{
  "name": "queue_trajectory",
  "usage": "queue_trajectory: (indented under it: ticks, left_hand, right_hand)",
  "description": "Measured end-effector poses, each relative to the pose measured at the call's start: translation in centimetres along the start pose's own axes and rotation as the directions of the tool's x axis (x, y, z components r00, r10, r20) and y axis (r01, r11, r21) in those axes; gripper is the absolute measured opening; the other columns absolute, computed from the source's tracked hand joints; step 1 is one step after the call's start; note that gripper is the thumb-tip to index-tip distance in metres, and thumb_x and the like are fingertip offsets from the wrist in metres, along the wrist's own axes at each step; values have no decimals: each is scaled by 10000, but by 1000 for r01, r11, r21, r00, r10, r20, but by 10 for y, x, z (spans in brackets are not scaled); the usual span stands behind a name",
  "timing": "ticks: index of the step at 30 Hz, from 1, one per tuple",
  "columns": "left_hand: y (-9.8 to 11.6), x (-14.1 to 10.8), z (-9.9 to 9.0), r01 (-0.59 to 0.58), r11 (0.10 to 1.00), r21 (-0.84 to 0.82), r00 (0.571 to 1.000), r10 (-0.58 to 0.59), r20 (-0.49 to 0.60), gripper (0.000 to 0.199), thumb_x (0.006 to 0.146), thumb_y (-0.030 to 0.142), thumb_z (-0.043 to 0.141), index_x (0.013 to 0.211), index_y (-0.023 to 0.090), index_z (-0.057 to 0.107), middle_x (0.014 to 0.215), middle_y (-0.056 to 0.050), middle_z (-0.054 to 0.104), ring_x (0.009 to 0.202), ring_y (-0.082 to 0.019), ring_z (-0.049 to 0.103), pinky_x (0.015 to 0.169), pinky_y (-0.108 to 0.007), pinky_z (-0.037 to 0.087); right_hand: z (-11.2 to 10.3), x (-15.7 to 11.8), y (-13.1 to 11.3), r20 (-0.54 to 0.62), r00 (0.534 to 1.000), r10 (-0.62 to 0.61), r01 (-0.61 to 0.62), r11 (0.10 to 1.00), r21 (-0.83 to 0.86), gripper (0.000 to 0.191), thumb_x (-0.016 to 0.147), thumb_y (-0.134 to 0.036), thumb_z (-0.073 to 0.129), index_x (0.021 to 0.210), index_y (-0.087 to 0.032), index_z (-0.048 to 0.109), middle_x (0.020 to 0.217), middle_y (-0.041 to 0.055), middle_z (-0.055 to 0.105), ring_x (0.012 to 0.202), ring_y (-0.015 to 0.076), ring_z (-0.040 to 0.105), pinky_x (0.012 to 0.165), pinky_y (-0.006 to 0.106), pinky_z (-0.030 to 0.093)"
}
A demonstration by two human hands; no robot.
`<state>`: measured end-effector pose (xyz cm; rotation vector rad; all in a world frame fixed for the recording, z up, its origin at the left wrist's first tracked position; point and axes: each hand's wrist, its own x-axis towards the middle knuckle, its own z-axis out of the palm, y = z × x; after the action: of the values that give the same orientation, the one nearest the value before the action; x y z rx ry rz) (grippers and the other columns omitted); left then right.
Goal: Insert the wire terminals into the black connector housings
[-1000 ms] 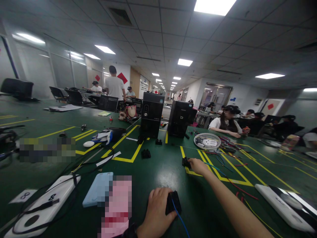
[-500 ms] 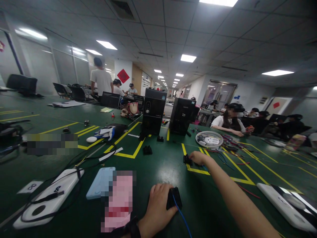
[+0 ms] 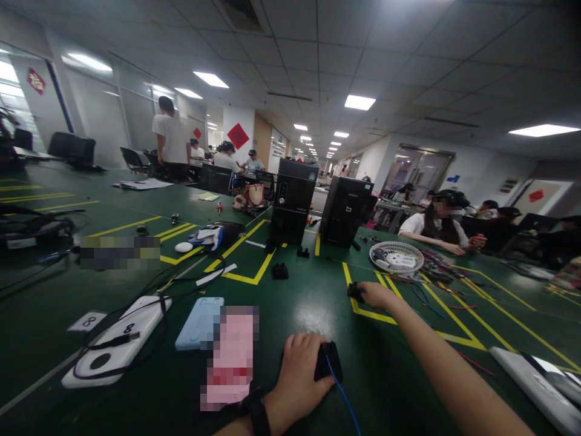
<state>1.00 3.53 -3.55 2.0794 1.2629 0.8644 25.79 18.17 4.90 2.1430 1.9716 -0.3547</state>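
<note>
My left hand (image 3: 297, 381) rests low in the view, with its fingers wrapped over a black plastic connector (image 3: 327, 361). A blue wire (image 3: 344, 396) runs from that connector toward the bottom edge. My right arm stretches forward across the green bench, and my right hand (image 3: 376, 295) pinches a small black connector (image 3: 355, 292) at its fingertips, beside a yellow floor-style line on the bench. Another black connector piece (image 3: 280, 272) lies apart from both hands, further ahead.
The green bench (image 3: 290, 321) holds two black PC towers (image 3: 293, 201), a round white fan (image 3: 396, 257), loose coloured wires, a light blue case (image 3: 198, 323), a blurred pink item (image 3: 231, 357) and white boards. A seated person (image 3: 436, 227) works beyond it.
The whole view has drifted and rotated slightly as my head turned. Both hands keep their hold on the connectors, and my right hand sits slightly further right in the picture.
</note>
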Motion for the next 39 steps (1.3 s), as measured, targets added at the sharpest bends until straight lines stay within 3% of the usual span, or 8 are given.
queue_trajectory:
  ticks: [7, 20, 28, 34, 39]
  left_hand:
    - [1, 0, -1, 12, 1000, 0, 1000, -12, 14, 429, 671, 277, 737, 1066, 248, 573, 1094, -7, 603, 1036, -243, 481, 948, -367, 297]
    - [0, 1, 0, 9, 1000, 10, 1000, -9, 11, 452, 654, 254, 735, 1076, 254, 576, 1077, -9, 604, 1023, -247, 483, 931, -367, 305]
    - [1, 2, 0, 8, 999, 31, 1000, -9, 26, 432, 680, 247, 699, 1092, 253, 570, 1105, -17, 602, 1049, -245, 480, 962, -368, 286]
    - [3, 0, -1, 15, 999, 34, 1000, -16, 25, 413, 681, 242, 690, 1078, 259, 580, 1094, -12, 605, 1046, -242, 481, 950, -366, 288]
    - [2, 0, -1, -7, 1000, 16, 1000, 7, 2, 420, 670, 246, 705, 1070, 256, 578, 1074, -3, 606, 1030, -234, 487, 937, -358, 290]
  right_hand:
    - [7, 10, 7, 93, 995, 34, -45, 991, 128, 320, 961, -340, 502, 1230, -168, 518, 987, 46, 643, 725, 139, 642, 638, 305, 561]
    - [-2, 9, 10, 179, 983, 50, -110, 933, 343, 304, 961, -335, 508, 1205, -156, 535, 940, 35, 656, 679, 124, 643, 603, 281, 560]
    - [0, 16, 12, 169, 984, 63, -117, 938, 327, 272, 954, -338, 520, 1138, -143, 568, 892, 22, 653, 653, 115, 632, 582, 266, 548]
    - [4, 4, 16, 131, 990, 51, -85, 957, 278, 314, 964, -369, 492, 1181, -149, 548, 904, 28, 657, 651, 118, 635, 585, 272, 550]
    - [2, -7, 6, 38, 998, 40, -46, 985, 168, 316, 944, -354, 535, 1193, -159, 550, 968, 42, 657, 724, 140, 648, 649, 312, 562]
